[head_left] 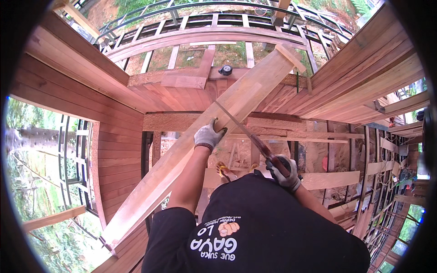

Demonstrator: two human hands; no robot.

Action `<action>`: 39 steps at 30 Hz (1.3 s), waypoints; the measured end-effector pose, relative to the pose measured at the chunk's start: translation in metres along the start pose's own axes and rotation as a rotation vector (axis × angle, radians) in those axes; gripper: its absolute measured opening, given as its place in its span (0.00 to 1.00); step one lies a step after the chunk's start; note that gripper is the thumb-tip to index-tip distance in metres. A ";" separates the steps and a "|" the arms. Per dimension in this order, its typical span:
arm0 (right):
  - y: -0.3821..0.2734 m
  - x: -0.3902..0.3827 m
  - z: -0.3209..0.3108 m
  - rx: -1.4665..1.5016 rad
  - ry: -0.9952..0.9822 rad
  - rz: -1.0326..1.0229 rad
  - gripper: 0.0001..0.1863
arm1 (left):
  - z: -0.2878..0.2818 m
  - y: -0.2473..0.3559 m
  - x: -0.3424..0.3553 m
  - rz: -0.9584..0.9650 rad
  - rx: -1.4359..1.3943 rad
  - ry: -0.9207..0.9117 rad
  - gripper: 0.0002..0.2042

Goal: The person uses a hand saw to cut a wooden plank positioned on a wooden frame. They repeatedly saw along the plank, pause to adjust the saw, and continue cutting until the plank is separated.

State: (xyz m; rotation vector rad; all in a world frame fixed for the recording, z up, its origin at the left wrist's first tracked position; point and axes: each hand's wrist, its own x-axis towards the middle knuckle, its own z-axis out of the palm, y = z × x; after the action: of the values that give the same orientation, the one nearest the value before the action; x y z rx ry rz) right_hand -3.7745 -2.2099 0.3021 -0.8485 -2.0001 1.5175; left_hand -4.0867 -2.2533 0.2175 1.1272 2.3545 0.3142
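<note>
A long, pale wooden board (182, 148) runs diagonally from the lower left to the upper right. My left hand (209, 136), in a grey-white work glove, lies at the board's near edge and grips it. In my right hand (284, 173), also gloved, is the brown handle of a hand saw (260, 146). Its thin blade slants up and left from my right hand across the board, a little beyond my left hand. Where the blade meets the wood, the depth of any cut is too small to tell.
A black tape measure (225, 70) rests on a ledge beyond the board, near a short plank (183, 82). Plank walls rise left (120, 173) and right (350, 77). Below are open joists, and a foot in a yellow-strapped sandal (224, 171). A dark metal railing (214, 5) curves at the far side.
</note>
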 end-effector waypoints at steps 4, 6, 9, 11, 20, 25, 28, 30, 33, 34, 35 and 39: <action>0.001 0.000 -0.011 -0.055 -0.044 -0.033 0.12 | 0.012 0.005 0.011 -0.013 0.070 0.018 0.26; 0.003 0.000 -0.015 -0.140 -0.047 -0.123 0.11 | 0.014 0.010 0.019 -0.072 0.080 -0.004 0.27; 0.011 -0.003 -0.022 -0.153 -0.056 -0.183 0.11 | 0.018 0.022 0.020 -0.144 0.075 0.016 0.27; 0.016 -0.007 -0.028 -0.145 -0.092 -0.172 0.11 | 0.018 0.028 0.017 -0.171 0.068 0.057 0.27; 0.035 -0.042 -0.054 -0.157 -0.105 -0.106 0.10 | 0.018 0.023 0.024 -0.167 0.128 -0.020 0.29; 0.021 -0.043 -0.068 -0.114 -0.177 -0.013 0.12 | 0.015 0.028 0.015 -0.161 0.137 0.019 0.30; 0.029 -0.025 -0.052 -0.284 -0.152 -0.215 0.10 | 0.014 0.030 0.016 -0.162 0.102 0.035 0.30; 0.030 -0.013 -0.039 -0.284 -0.136 -0.259 0.10 | 0.014 0.030 0.018 -0.160 0.101 0.050 0.29; 0.041 -0.018 -0.034 -0.259 -0.140 -0.172 0.11 | 0.017 0.025 0.023 -0.173 0.073 0.036 0.30; 0.053 -0.036 -0.041 -0.267 -0.181 -0.043 0.12 | 0.021 0.022 0.025 -0.162 0.070 0.047 0.30; 0.054 -0.042 -0.047 -0.227 -0.204 0.007 0.14 | 0.026 0.017 0.025 -0.154 0.069 0.061 0.29; 0.038 -0.052 -0.065 -0.097 -0.235 0.005 0.17 | 0.024 0.015 0.020 -0.129 0.038 0.094 0.31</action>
State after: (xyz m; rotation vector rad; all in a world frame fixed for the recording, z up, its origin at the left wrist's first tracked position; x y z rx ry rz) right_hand -3.6866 -2.1974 0.2825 -0.7416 -2.2564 1.5969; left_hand -4.0738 -2.2287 0.1964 0.9915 2.5117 0.2835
